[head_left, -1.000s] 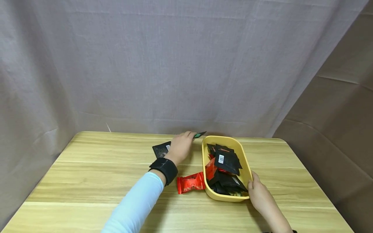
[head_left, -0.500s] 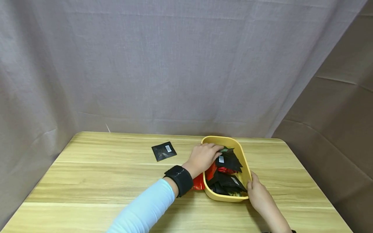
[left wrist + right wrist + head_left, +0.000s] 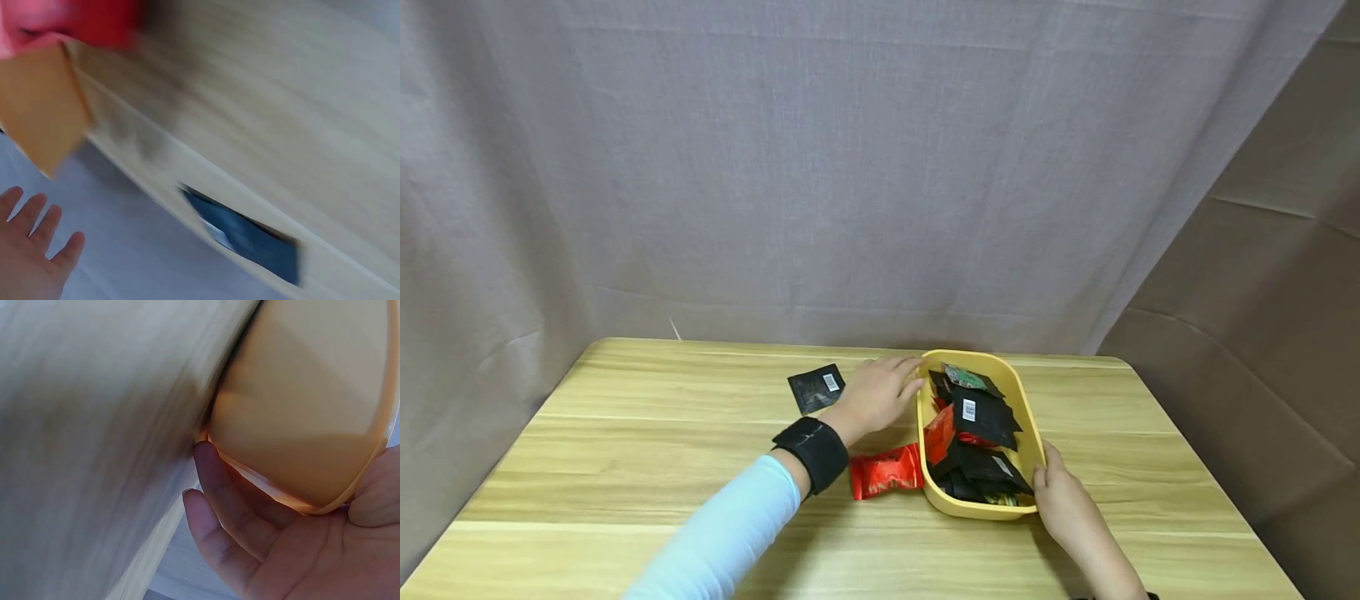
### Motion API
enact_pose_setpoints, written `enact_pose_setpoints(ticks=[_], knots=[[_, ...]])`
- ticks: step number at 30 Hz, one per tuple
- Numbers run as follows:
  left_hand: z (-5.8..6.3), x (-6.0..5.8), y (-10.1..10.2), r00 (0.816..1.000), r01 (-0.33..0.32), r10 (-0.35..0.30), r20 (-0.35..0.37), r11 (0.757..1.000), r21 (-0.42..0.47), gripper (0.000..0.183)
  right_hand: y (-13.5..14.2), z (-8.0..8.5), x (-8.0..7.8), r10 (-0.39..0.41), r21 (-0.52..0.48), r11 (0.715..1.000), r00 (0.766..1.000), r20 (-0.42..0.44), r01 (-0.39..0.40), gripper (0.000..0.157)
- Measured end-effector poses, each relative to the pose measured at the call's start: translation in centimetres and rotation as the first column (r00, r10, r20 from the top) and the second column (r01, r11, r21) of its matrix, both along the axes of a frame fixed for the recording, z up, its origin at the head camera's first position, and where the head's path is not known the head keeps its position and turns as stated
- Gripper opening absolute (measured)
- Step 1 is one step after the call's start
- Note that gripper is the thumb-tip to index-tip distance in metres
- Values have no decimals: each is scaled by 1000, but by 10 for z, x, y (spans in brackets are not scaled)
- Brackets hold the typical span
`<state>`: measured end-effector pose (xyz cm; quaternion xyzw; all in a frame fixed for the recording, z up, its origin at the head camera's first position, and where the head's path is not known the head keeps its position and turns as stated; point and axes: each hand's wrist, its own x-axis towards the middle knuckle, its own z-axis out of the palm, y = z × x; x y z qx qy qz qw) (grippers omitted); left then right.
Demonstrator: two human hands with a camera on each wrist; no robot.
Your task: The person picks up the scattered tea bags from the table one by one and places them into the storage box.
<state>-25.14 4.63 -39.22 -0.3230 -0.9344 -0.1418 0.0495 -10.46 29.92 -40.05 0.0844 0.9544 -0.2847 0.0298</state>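
A yellow plastic bin (image 3: 1027,400) on the table holds several black sachets (image 3: 985,417) and some red packets (image 3: 938,435). A sachet with a green face (image 3: 966,377) lies on top at the bin's far end. My left hand (image 3: 874,398) is just left of the bin's rim, its fingers spread and holding nothing in the left wrist view. My right hand (image 3: 1063,498) grips the bin's near right corner, fingers (image 3: 215,481) under it and thumb by the rim. Left of the bin lies a red wrapped packet (image 3: 887,472). Beyond my left wrist is a flat black sachet (image 3: 815,389).
The wooden table (image 3: 647,467) reaches back to a grey cloth curtain (image 3: 820,183) along its far edge. A brown cloth (image 3: 1247,333) hangs on the right side.
My left hand carried the green-faced sachet into the bin, let it go there and drew back left over the rim. The right hand has kept its hold on the bin.
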Motion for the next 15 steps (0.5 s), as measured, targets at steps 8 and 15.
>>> enact_pose_setpoints(ticks=[8,15], knots=[[-24,-14,-78,984,-118,137,112,980,-158,63,0,-2,0,-3,-2,1000,1000,0,3,48],[-31,-14,-112,966,-134,175,191,969,-208,64,-1,-1,0,-2,2,1000,1000,-3,2,48]])
